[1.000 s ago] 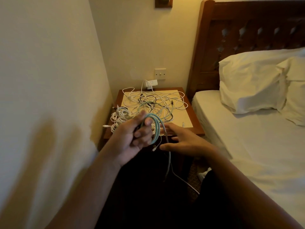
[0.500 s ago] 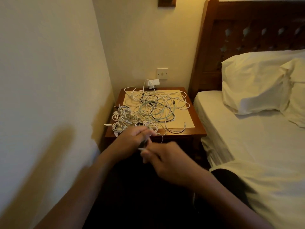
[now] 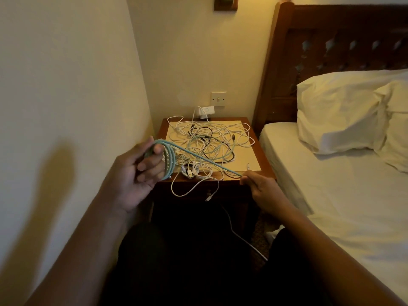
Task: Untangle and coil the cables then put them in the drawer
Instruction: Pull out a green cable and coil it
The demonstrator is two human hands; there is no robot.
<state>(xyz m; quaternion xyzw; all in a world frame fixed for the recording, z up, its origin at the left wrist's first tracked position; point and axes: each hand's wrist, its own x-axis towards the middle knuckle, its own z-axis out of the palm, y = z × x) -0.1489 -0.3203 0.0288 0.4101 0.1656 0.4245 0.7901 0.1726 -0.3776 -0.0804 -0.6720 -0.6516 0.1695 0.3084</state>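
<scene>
Left hand (image 3: 136,173) grips the teal cable (image 3: 170,161) coils; right hand (image 3: 262,191) pinches its taut tail, tip hidden. Tangled cables (image 3: 212,142) cover the nightstand (image 3: 263,155); drawer lost in shadow.

Left hand (image 3: 134,173) grips teal cable (image 3: 198,159) coil; right hand (image 3: 262,191) pinches its taut end.

Dim, warm-lit bedroom corner: cream walls (image 3: 66,62), wooden nightstand (image 3: 262,160), dark carved headboard (image 3: 331,51), white-sheeted bed (image 3: 331,206), two pillows (image 3: 342,111).

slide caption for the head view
Left hand grips a coiled teal cable; right hand pinches its taut strand over a nightstand of tangled cables.
</scene>
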